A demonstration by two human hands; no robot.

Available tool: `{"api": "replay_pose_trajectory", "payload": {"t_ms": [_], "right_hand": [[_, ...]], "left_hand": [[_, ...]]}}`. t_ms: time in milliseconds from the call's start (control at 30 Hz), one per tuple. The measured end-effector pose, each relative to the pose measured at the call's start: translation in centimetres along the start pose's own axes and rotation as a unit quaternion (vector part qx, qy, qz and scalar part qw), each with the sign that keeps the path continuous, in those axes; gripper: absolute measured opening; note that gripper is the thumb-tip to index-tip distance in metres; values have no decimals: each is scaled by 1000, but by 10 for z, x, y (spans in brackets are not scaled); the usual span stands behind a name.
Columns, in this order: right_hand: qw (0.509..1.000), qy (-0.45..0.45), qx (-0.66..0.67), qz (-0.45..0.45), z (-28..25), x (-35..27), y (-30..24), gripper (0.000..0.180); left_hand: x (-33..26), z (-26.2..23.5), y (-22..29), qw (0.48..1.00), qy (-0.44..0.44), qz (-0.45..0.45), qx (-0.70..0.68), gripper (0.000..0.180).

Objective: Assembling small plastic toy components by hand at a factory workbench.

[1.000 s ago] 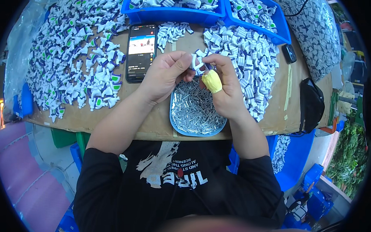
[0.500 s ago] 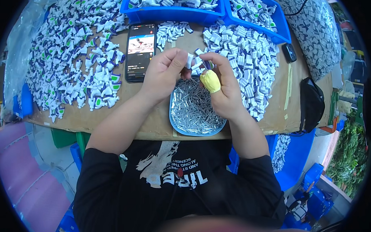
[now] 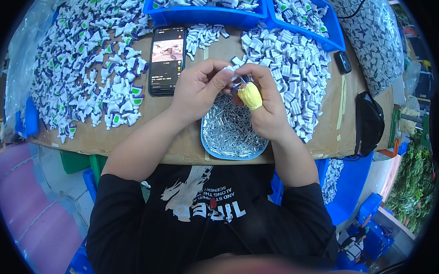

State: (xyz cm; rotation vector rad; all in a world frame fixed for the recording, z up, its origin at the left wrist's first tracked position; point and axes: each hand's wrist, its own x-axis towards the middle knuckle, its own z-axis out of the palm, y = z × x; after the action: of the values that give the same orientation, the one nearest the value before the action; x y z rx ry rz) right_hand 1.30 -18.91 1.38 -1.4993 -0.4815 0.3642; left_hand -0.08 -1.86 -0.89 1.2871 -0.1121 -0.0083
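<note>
- Little changed since half a second ago: left fingers rolled a touch further over the part (image 3: 233, 72), hands still pressed together in the same spot above the tray (image 3: 215, 149).
- Left hand (image 3: 198, 89): thumb and fingers pinched shut on the small white part, held just clear of the table (image 3: 181, 138).
- Right hand (image 3: 264, 106): fingertips closed at the same part, seemingly on a thin pin (image 3: 244, 80); too small to be sure. Yellow tape (image 3: 249, 96) wrapped round the thumb, turned toward the work.
- Part located between both sets of fingertips, above the far rim of the tray, near the pile (image 3: 294, 71) of white pieces on the right.
- Tray full of loose silver pins (image 3: 229, 129), directly under the hands.
- To do the step well, judging from the grip: keep the part steady in the left pinch, bring the pin in straight along its own line, not at a slant.
- Press with the taped thumb pad, not the bare fingertips; likely less slipping and less soreness.
- Keep the work over the tray, so that a dropped pin lands back among the others.
- Keep wrists low and close, elbows resting near the table edge, for a steady hold.
- Phone (image 3: 166, 59) lying to the left, screen lit; finished green-and-white pieces (image 3: 91, 69) spread further left, blue bins (image 3: 205, 14) along the far edge, well clear of the hands.
</note>
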Motion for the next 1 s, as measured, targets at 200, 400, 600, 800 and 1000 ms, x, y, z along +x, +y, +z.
{"api": "replay_pose_trajectory", "payload": {"t_ms": [200, 400, 600, 800, 1000], "right_hand": [[999, -8, 31, -4, 2, 0, -4, 25], [998, -12, 57, 4, 3, -1, -3, 21], [999, -20, 42, 21, 1, -2, -3, 20], [998, -13, 52, 27, -1, -2, -3, 27], [992, -73, -97, -14, -7, 2, -6, 45]], "left_hand": [[-2, -1, 4, 998, -20, -51, -13, 31], [2, -6, 5, 995, -52, -80, -41, 36], [2, -8, 4, 995, -59, -82, -26, 35], [2, -4, 12, 987, -44, 37, 153, 37], [3, -13, 20, 975, -110, 27, 191, 35]]}}
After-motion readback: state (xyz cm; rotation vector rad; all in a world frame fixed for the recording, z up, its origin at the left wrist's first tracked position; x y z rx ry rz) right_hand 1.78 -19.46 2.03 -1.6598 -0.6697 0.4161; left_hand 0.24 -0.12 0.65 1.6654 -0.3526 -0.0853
